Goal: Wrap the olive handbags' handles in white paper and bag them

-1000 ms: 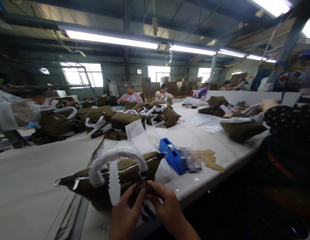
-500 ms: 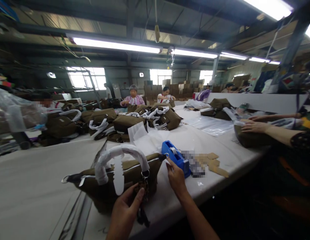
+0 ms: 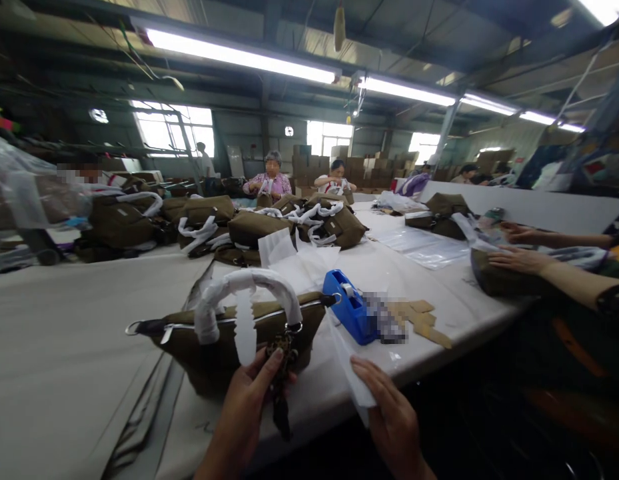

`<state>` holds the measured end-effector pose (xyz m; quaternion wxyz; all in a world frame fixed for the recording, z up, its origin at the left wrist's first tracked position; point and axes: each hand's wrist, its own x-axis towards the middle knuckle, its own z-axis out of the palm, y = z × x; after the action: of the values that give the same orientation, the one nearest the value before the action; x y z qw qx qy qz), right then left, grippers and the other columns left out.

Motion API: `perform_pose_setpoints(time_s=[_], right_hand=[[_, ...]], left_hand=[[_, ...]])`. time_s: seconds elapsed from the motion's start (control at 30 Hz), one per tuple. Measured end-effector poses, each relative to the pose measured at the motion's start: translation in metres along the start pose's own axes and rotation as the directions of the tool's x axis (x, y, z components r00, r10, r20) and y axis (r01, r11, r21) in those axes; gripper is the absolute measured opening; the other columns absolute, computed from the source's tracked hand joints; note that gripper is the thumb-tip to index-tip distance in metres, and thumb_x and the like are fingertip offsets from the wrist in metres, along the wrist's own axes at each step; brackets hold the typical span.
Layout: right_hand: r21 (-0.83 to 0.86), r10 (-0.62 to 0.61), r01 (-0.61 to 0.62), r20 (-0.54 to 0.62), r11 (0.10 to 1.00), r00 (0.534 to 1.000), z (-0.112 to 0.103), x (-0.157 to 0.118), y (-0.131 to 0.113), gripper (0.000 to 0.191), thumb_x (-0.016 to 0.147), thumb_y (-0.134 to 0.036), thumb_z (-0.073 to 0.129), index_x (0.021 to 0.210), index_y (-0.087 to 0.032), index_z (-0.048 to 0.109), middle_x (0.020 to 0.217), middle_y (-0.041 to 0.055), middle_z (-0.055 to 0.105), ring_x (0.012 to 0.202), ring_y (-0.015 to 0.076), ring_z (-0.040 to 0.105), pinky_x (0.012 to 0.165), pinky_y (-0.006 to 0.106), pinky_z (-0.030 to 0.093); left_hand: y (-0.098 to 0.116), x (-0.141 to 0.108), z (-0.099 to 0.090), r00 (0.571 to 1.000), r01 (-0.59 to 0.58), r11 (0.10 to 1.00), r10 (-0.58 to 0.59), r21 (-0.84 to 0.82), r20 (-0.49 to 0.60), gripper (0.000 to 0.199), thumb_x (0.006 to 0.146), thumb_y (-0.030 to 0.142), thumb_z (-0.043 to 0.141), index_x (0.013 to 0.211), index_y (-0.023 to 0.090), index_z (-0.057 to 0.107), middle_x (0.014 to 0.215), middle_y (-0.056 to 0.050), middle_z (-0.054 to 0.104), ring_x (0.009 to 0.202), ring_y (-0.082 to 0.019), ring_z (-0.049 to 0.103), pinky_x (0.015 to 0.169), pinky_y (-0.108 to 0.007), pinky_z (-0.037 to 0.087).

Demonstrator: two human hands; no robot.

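An olive-brown handbag (image 3: 199,367) stands upright on the table in front of me, its handles wrapped in white (image 3: 262,275). A white notched strip (image 3: 245,333) hangs from the wrapped handle. My left hand (image 3: 244,400) is closed on a dark patterned bow-like ornament (image 3: 282,353) hanging by the ring at the handle's right base; its dark tail dangles below. To the right of the bag, my right hand (image 3: 392,410) grips a thin white sheet (image 3: 346,357) between thumb and fingers. The blue tape dispenser (image 3: 349,313) stands just beyond that sheet.
Several similar bags (image 3: 259,230) are piled across the table, with white sheets (image 3: 299,260) before them. Brown card pieces (image 3: 424,320) lie right of the dispenser. At the right, a co-worker's hands (image 3: 522,259) rest on another bag. Clear plastic sheets (image 3: 424,247) lie farther back.
My right hand has left the bag's right end and moved down and right, now holding the white sheet beside the bag. My left hand stays at the ornament. The view has tilted slightly downward.
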<state>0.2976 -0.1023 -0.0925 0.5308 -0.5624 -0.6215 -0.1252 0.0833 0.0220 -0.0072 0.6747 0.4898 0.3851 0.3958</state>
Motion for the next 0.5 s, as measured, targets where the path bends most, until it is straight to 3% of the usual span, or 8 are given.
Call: perform_pose_setpoints(time_s=[0.07,0.13,0.23,0.3,0.33,0.4,0.43,0.5], right_hand=[[0.132,0.033,-0.040,0.054,0.990,0.998,0.004,-0.002,-0.009,0.044,0.096,-0.013,0.047,0.132,-0.029,0.065,0.130,0.0048,0.070,0.121,0.0231,0.066,0.105,0.036,0.054],[0.324,0.224,-0.254,0.127,0.911,0.966,0.014,-0.007,-0.020,0.035,0.099,-0.022,0.048,0.127,-0.028,0.069,0.131,0.0063,0.070,0.120,0.0248,0.067,0.103,0.035,0.055],[0.570,0.572,-0.604,0.265,0.557,0.777,0.038,-0.013,-0.036,0.037,0.101,-0.041,0.050,0.125,-0.022,0.070,0.126,0.0115,0.072,0.116,0.0295,0.069,0.099,0.040,0.057],[0.647,0.667,-0.671,0.324,0.362,0.671,0.055,-0.013,-0.043,0.048,0.096,-0.051,0.058,0.128,-0.018,0.068,0.121,0.0139,0.074,0.112,0.0329,0.070,0.097,0.046,0.057],[0.651,0.684,-0.687,0.343,0.322,0.645,0.061,-0.012,-0.044,0.054,0.092,-0.055,0.063,0.129,-0.016,0.067,0.118,0.0147,0.075,0.111,0.0346,0.070,0.097,0.048,0.057],[0.594,0.675,-0.722,0.371,0.354,0.637,0.065,-0.009,-0.044,0.058,0.088,-0.057,0.066,0.128,-0.015,0.069,0.116,0.0145,0.075,0.114,0.0361,0.069,0.101,0.052,0.054],[0.554,0.647,-0.718,0.370,0.422,0.666,0.062,-0.006,-0.042,0.055,0.089,-0.056,0.064,0.127,-0.016,0.070,0.119,0.0134,0.074,0.118,0.0360,0.066,0.105,0.052,0.050],[0.489,0.510,-0.630,0.371,0.604,0.776,0.051,-0.003,-0.037,0.046,0.091,-0.049,0.063,0.128,-0.024,0.071,0.131,0.0082,0.069,0.127,0.0341,0.061,0.112,0.048,0.044]], left_hand=[[0.000,-0.001,0.000,1.000,0.025,0.999,-0.025,-0.027,0.012,0.045,0.077,0.054,0.079,0.098,0.015,0.077,0.096,-0.008,0.073,0.074,-0.016,0.065,0.057,-0.020,0.051],[0.000,-0.004,0.002,0.998,0.050,0.998,-0.049,-0.042,0.024,0.046,0.078,0.054,0.079,0.100,0.015,0.076,0.103,-0.010,0.073,0.074,-0.016,0.067,0.058,-0.021,0.052],[-0.003,-0.008,0.007,0.994,0.095,0.994,-0.092,-0.055,0.059,0.049,0.078,0.056,0.077,0.106,0.015,0.073,0.110,-0.012,0.073,0.079,-0.019,0.070,0.063,-0.025,0.056],[-0.006,-0.011,0.011,0.993,0.095,0.995,-0.091,-0.043,0.072,0.053,0.078,0.058,0.077,0.110,0.017,0.069,0.108,-0.011,0.074,0.082,-0.021,0.072,0.070,-0.029,0.058],[-0.008,-0.011,0.012,0.995,0.076,0.997,-0.074,-0.031,0.069,0.056,0.077,0.059,0.077,0.111,0.017,0.068,0.105,-0.011,0.075,0.082,-0.022,0.073,0.071,-0.030,0.058],[-0.013,-0.011,0.013,0.998,0.014,1.000,-0.014,0.001,0.062,0.057,0.076,0.062,0.077,0.109,0.017,0.067,0.099,-0.010,0.075,0.080,-0.022,0.073,0.071,-0.029,0.057],[-0.015,-0.011,0.013,0.998,-0.015,1.000,0.014,0.015,0.064,0.058,0.075,0.064,0.077,0.107,0.016,0.067,0.096,-0.010,0.075,0.078,-0.022,0.073,0.069,-0.028,0.056],[-0.020,-0.008,0.011,0.996,-0.042,0.999,0.040,0.026,0.075,0.062,0.071,0.070,0.076,0.101,0.016,0.067,0.090,-0.009,0.075,0.072,-0.021,0.072,0.063,-0.027,0.054]])
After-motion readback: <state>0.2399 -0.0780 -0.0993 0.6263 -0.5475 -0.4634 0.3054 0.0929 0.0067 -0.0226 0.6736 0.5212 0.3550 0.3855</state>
